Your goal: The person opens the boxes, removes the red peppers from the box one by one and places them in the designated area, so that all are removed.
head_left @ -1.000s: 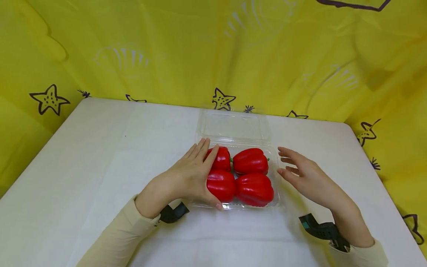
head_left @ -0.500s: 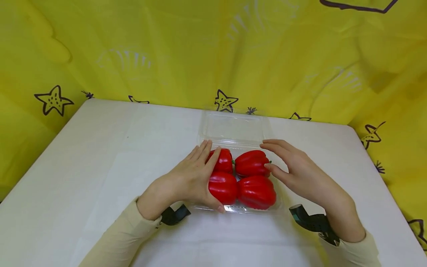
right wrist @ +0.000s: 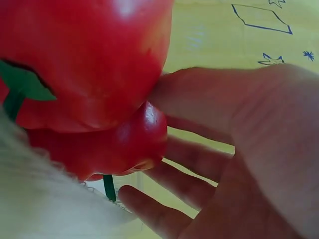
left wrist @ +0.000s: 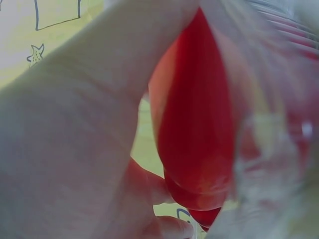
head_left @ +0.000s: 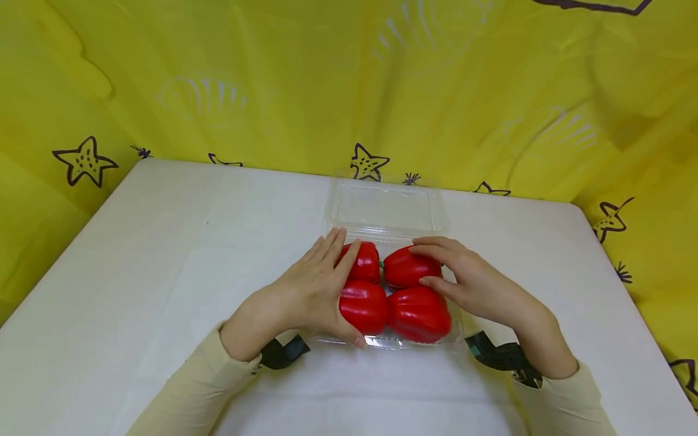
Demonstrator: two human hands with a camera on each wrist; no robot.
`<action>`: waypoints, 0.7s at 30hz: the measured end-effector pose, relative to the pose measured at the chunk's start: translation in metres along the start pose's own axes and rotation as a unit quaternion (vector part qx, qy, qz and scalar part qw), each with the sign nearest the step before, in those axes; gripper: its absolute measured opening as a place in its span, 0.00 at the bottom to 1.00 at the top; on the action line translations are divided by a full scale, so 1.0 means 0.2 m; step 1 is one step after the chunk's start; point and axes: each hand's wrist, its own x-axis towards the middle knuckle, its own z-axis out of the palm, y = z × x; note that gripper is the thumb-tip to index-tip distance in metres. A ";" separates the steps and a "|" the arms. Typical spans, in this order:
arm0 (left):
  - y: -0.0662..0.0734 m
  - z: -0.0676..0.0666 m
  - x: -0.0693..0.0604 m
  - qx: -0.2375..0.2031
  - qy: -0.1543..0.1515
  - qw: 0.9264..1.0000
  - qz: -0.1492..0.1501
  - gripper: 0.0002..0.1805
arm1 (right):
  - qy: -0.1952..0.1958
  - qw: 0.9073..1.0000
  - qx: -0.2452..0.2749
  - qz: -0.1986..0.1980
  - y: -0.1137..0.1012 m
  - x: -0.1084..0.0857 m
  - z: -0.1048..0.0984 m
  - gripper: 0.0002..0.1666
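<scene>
Several red bell peppers fill a clear plastic clamshell box [head_left: 400,345] in the head view, set in two rows. My left hand [head_left: 313,290] lies over the left side, fingers straight and thumb spread, resting on the back left pepper [head_left: 368,263] and the front left pepper [head_left: 364,307]. My right hand [head_left: 471,281] holds the back right pepper [head_left: 405,267] between thumb and fingers; its right end is covered by the hand. Below it sits the front right pepper [head_left: 418,313]. In the right wrist view, the thumb [right wrist: 194,97] touches a red pepper [right wrist: 94,59].
The box's clear lid [head_left: 387,206] lies folded back towards the rear edge of the white table [head_left: 163,242]. Behind the table hangs a yellow curtain [head_left: 294,79] with starfish drawings. Dark straps [head_left: 498,356] sit at both wrists.
My right hand has come in from the right of the box and taken hold of the back right pepper. The left hand keeps its place on the left peppers.
</scene>
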 end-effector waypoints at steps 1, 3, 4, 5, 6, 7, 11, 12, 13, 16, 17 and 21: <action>0.00 0.00 0.00 0.000 -0.001 1.000 0.000 0.75 | 0.003 1.000 -0.003 -0.001 0.00 0.00 0.00 0.29; 0.00 0.00 0.00 -0.002 0.000 1.000 0.000 0.75 | 0.009 1.000 -0.011 -0.006 0.00 0.00 0.01 0.31; 0.00 0.00 0.00 -0.001 -0.002 1.000 -0.001 0.75 | 0.010 1.000 -0.016 -0.007 0.00 0.00 0.01 0.31; 0.00 0.00 0.00 0.000 -0.002 1.000 0.000 0.75 | 0.011 1.000 -0.023 -0.008 0.00 0.00 0.01 0.32; 0.00 0.00 0.00 0.000 0.000 1.000 0.001 0.74 | 0.011 1.000 -0.028 -0.008 0.00 0.00 0.01 0.32; 0.00 -0.01 0.00 0.002 0.000 1.000 0.001 0.75 | 0.011 0.999 -0.033 -0.008 0.00 0.00 0.01 0.32; 0.01 -0.01 0.00 0.007 -0.002 1.000 -0.004 0.75 | 0.005 0.999 -0.042 -0.011 -0.01 0.00 0.01 0.32; 0.01 -0.01 0.00 0.006 -0.002 1.000 -0.005 0.75 | 0.004 0.999 -0.042 -0.012 -0.01 0.00 0.01 0.31; 0.01 -0.01 0.00 0.008 -0.005 1.000 -0.008 0.75 | 0.004 0.999 -0.042 -0.011 -0.02 0.00 0.01 0.31; 0.02 -0.01 0.00 0.010 -0.006 1.000 -0.014 0.75 | 0.002 0.999 -0.035 -0.006 -0.02 0.00 0.01 0.30; 0.02 -0.01 0.00 0.014 -0.005 1.000 -0.015 0.75 | 0.000 0.999 -0.032 -0.003 -0.03 0.00 0.01 0.30; 0.02 -0.01 0.00 0.015 -0.003 1.000 -0.018 0.75 | -0.007 1.000 -0.014 0.012 -0.03 0.00 0.00 0.31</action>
